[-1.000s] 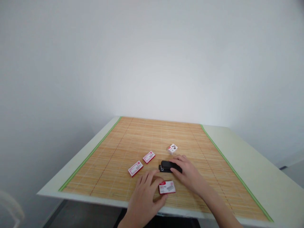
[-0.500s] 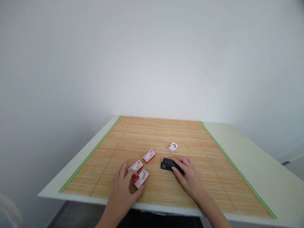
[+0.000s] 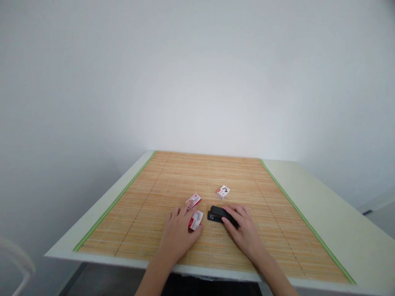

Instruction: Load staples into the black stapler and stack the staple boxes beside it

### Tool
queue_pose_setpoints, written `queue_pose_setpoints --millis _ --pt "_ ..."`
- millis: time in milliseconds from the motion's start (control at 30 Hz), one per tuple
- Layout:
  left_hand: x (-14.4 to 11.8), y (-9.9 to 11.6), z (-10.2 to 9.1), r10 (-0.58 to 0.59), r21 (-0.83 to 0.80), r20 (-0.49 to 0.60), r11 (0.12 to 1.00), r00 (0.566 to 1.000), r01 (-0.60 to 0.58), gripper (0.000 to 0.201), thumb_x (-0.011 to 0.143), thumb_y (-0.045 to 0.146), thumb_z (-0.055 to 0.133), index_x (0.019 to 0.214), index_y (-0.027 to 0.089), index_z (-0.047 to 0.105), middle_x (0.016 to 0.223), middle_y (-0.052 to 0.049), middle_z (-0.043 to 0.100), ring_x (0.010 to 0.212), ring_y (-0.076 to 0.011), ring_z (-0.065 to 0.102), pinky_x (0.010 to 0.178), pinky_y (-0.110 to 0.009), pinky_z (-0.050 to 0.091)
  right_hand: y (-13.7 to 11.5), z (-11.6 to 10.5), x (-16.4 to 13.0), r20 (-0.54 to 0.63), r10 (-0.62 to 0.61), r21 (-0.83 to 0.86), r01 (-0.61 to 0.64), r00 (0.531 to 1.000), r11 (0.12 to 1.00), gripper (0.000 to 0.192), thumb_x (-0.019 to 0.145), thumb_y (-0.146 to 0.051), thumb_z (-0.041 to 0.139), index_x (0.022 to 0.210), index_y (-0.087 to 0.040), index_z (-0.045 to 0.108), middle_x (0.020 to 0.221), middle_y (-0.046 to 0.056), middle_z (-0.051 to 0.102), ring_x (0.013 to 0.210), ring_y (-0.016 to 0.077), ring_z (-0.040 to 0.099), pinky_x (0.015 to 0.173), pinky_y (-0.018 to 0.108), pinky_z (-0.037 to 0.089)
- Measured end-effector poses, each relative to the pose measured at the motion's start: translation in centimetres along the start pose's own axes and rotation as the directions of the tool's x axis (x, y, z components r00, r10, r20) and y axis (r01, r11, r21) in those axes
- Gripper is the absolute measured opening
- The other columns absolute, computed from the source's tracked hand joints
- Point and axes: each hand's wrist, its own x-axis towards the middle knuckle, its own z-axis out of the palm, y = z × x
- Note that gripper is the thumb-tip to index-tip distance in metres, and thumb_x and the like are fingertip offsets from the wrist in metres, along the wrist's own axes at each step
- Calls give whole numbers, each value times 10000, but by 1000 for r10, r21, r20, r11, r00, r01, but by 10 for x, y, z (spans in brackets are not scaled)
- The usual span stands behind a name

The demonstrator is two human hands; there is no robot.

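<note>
My left hand [image 3: 180, 230] is closed around a small red-and-white staple box [image 3: 196, 220], thumb at its near side and fingers at its far side. Just beyond the fingers lies another staple box [image 3: 194, 199], partly covered by them. The left hand hides the spot where a third box lay. My right hand [image 3: 243, 230] grips a black stapler [image 3: 219, 212] from its right end, with the thumb on the near side. The stapler rests on the mat, its front end pointing left. Behind it is a small white box [image 3: 223, 191] with a dark picture on top.
A bamboo mat [image 3: 197, 172] with green edging covers most of the white table [image 3: 311, 197]. Plain white wall [image 3: 197, 82] rises behind the table. At the lower left edge, a blurred pale curved thing [image 3: 23, 263] shows.
My left hand has moved right and slightly away from me, bringing the nearest staple box closer to the stapler. One box is now out of sight. My right hand stays on the stapler.
</note>
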Motion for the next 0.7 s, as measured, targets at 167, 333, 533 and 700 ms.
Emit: queue_pose_setpoints --millis 167,333,533,700 --pt "-2 -5 9 -96 81 -67 992 993 101 495 906 427 621 1394 344 602 1554 -14 504 1190 -318 546 1027 -471 432 -2 -2 1 0 9 2 -9 1000 1000 348 1005 -316 601 1349 -317 650 1224 77 671 1144 279 587 985 458 519" --pt "-14 -34 7 -207 117 -172 967 963 228 650 896 506 621 1497 301 483 1496 -74 546 1216 -335 536 1043 -480 410 -2 0 0 -39 40 0 -40 998 999 323 1000 -329 611 1316 -294 665 1194 79 677 1122 274 595 980 443 512" --pt "-25 -84 -7 -275 115 -220 946 936 304 760 869 631 604 1490 223 444 1390 -119 576 1230 -346 538 1065 -492 411 -16 -3 -7 -52 242 15 -241 969 970 232 973 -430 643 1097 -249 717 1020 67 697 904 243 665 796 349 536" --pt "-35 -111 -13 -226 99 -217 963 950 252 757 875 656 590 1476 217 451 1389 -106 574 1255 -335 531 1094 -479 408 -39 3 -18 12 299 -12 -299 954 954 288 967 -483 616 1131 -261 702 1019 55 709 914 240 694 791 323 537"
